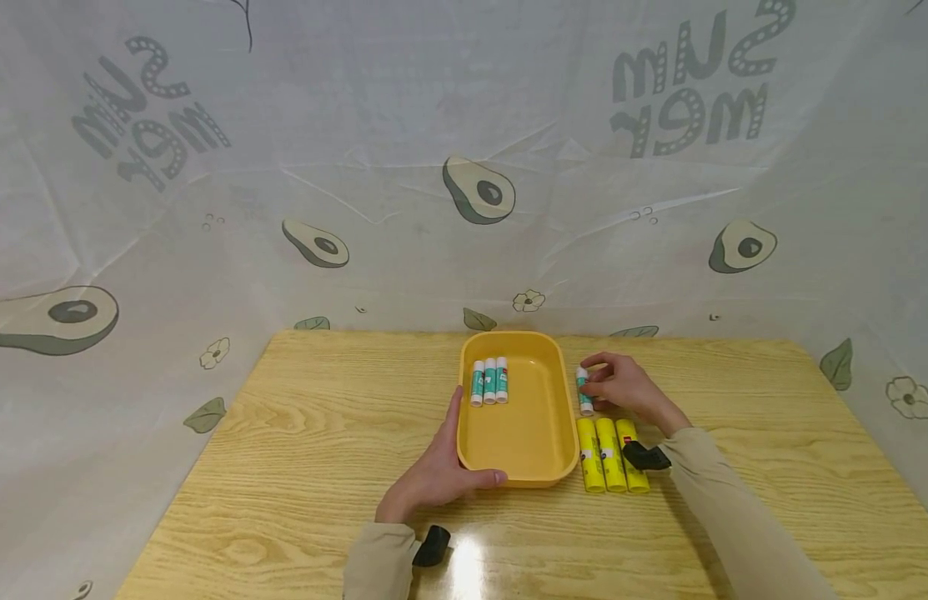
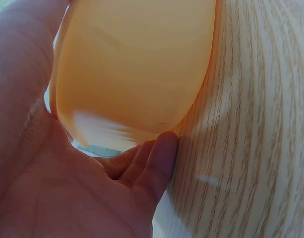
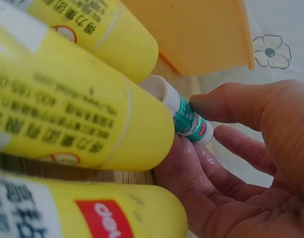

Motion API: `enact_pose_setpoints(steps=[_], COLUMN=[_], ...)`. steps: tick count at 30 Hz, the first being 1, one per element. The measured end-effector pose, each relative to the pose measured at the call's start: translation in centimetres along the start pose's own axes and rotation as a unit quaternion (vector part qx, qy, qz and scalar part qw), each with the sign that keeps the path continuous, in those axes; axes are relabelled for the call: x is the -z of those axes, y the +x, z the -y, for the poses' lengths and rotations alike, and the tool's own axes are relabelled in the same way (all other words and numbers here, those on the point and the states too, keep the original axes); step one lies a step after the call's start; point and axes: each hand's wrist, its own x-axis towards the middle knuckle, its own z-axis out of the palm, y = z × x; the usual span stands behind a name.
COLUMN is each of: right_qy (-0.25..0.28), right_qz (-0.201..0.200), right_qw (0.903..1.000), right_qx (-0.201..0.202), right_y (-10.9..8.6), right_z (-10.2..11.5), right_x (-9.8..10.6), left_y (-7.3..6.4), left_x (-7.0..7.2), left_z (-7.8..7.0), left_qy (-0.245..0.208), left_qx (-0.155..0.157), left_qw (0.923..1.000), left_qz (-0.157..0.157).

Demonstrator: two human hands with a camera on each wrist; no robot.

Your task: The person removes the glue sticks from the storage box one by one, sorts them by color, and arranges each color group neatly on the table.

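Note:
A yellow-orange plastic tray sits mid-table. My left hand holds its near left corner, thumb along the front wall and fingers along the left side; the left wrist view shows the fingers against the tray wall. Inside the tray, three small white-and-teal glue sticks lie side by side at the far left. Just right of the tray, my right hand pinches another white-and-teal glue stick between thumb and fingers, low over the table. Three larger yellow glue sticks lie in a row below that hand.
The wooden table stands against a pale curtain printed with avocados, flowers and lettering. Black bands are on both wrists. The right wrist passes above the rightmost yellow stick.

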Motion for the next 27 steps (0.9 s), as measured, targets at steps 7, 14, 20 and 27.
enact_pose_setpoints(steps=[7,14,20,27], right_qy=[0.008,-0.012,0.004,0.03], right_qz=[0.004,-0.02,-0.049,-0.062], right_qw=[0.9999,0.9995,0.9967,0.9932], right_qx=[0.007,0.022,0.065,0.093], right_y=[-0.3,-1.0,-1.4,-1.9], right_z=[-0.1,0.5,1.5,3.1], right_x=[0.3,0.9,1.5,1.5], left_y=[-0.1,-0.1,-0.1,-0.1], left_x=[0.0,0.0,0.0,0.0], left_z=[0.0,0.0,0.0,0.0], left_qy=[-0.004,-0.009,-0.001,-0.005], left_qx=[0.0,-0.005,-0.001,0.002], left_qw=[1.0,0.9999,1.0,1.0], left_qz=[0.001,0.004,0.002,0.001])
